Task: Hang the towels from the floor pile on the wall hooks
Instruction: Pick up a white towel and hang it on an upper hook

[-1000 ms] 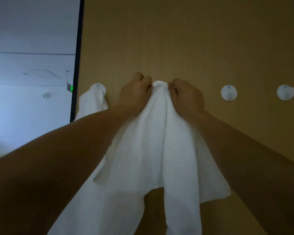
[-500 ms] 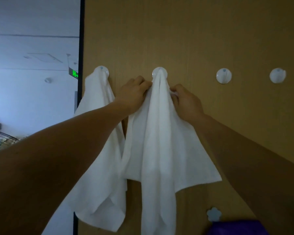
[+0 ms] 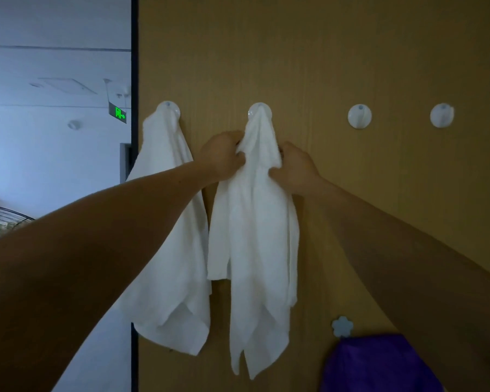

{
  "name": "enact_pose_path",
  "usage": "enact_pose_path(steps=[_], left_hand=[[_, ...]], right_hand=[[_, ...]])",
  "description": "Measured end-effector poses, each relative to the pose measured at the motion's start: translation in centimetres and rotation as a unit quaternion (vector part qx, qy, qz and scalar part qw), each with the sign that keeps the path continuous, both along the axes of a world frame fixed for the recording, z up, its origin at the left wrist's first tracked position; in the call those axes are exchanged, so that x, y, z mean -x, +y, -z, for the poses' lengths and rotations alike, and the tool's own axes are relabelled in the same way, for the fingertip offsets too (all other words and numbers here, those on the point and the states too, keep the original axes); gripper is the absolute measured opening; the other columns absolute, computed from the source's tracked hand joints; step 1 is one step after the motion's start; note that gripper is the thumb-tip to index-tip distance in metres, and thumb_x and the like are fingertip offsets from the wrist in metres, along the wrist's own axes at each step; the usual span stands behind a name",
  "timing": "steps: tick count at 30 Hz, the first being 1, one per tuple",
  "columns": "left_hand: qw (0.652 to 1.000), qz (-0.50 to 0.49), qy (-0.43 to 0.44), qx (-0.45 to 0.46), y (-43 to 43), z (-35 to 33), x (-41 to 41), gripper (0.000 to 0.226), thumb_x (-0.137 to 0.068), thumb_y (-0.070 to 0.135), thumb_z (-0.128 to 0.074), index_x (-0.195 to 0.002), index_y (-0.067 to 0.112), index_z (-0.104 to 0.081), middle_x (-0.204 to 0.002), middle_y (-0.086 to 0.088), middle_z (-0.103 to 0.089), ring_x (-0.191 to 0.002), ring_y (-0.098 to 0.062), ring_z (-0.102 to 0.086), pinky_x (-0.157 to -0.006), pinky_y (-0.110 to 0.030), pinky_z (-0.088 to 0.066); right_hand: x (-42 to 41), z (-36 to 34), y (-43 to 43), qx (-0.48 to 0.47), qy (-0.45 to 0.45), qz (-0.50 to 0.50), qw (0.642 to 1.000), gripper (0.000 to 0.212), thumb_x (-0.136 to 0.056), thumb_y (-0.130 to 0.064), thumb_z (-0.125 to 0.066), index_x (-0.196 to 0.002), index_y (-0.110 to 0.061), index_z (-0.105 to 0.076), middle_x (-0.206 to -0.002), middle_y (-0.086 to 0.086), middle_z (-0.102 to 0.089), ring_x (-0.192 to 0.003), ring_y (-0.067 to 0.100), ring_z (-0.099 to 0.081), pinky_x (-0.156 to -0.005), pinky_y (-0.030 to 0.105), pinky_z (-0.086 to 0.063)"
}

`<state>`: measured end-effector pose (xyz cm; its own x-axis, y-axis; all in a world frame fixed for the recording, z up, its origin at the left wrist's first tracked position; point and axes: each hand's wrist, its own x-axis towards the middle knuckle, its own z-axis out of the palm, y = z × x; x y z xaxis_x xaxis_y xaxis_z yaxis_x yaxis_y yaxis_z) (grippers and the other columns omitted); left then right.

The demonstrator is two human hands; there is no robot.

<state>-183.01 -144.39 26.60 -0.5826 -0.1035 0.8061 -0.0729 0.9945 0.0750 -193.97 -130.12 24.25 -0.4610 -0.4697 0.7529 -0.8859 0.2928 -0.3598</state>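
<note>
A white towel (image 3: 255, 236) hangs from the second round white hook (image 3: 260, 108) on the tan wooden wall. My left hand (image 3: 222, 155) pinches its upper left side just below the hook. On the other side, my right hand (image 3: 296, 168) grips the towel's upper right folds. Another white towel (image 3: 173, 250) hangs by itself from the first hook (image 3: 169, 106) at the wall's left edge. Two bare white hooks, the third hook (image 3: 359, 116) and the fourth hook (image 3: 441, 115), sit to the right. The floor pile is out of view.
A purple cloth (image 3: 379, 363) hangs at the lower right under a small pale-blue flower-shaped hook (image 3: 342, 326). A black wall edge (image 3: 134, 66) separates the wood from an open room on the left, with a green exit sign (image 3: 117, 112) there.
The towel's top has gone over the second hook and now hangs from it. Both hands slid down from the hook to the towel's upper sides. The view tilted down.
</note>
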Motion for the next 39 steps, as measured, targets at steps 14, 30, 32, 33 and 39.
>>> enact_pose_path(steps=[14,30,32,33,39], left_hand=[[0.995,-0.019,-0.022,-0.099,0.8,1.2,0.1,0.036,-0.092,0.047,-0.049,-0.086,0.012,-0.056,-0.073,0.003,-0.054,-0.065,-0.014,-0.052,-0.055,-0.023,-0.034],[0.972,-0.050,-0.220,-0.068,0.8,2.7,-1.5,0.038,-0.092,0.038,-0.055,-0.061,0.017,-0.049,-0.064,0.003,-0.051,-0.059,-0.009,-0.051,-0.051,-0.018,-0.035],[0.964,-0.050,-0.251,-0.075,1.0,3.0,-1.6,0.036,-0.089,0.043,-0.059,-0.070,0.013,-0.057,-0.067,0.003,-0.055,-0.062,-0.009,-0.054,-0.053,-0.017,-0.037],[0.960,-0.048,-0.260,-0.092,1.1,3.2,-1.8,0.037,-0.087,0.048,-0.060,-0.079,0.011,-0.059,-0.070,0.004,-0.057,-0.065,-0.009,-0.057,-0.054,-0.017,-0.039],[0.986,-0.054,-0.118,-0.101,2.2,3.7,-3.0,0.074,-0.081,0.071,-0.047,-0.130,0.015,-0.044,-0.116,0.003,-0.056,-0.100,-0.019,-0.056,-0.080,-0.031,-0.046]], right_hand=[[0.2,1.3,0.8,0.021,-0.019,0.072,0.997,0.048,-0.083,-0.052,-0.059,-0.115,-0.017,-0.058,-0.105,-0.002,-0.065,-0.087,0.019,-0.061,-0.075,0.036,-0.051],[-0.9,2.4,1.0,-0.031,-0.026,0.034,0.999,0.025,-0.084,-0.043,-0.059,-0.092,-0.020,-0.064,-0.091,0.000,-0.068,-0.076,0.018,-0.064,-0.066,0.032,-0.053],[-1.2,2.7,1.2,-0.024,-0.026,0.035,0.999,0.035,-0.085,-0.050,-0.057,-0.100,-0.019,-0.063,-0.094,-0.002,-0.067,-0.080,0.018,-0.064,-0.068,0.033,-0.052],[-1.3,2.9,1.3,-0.017,-0.029,0.035,0.999,0.043,-0.085,-0.055,-0.055,-0.107,-0.019,-0.062,-0.097,-0.004,-0.066,-0.083,0.017,-0.063,-0.070,0.032,-0.051],[-1.8,3.5,2.8,0.020,-0.077,0.048,0.996,0.067,-0.084,-0.068,-0.047,-0.127,-0.017,-0.047,-0.118,-0.002,-0.060,-0.095,0.019,-0.059,-0.083,0.038,-0.051]])
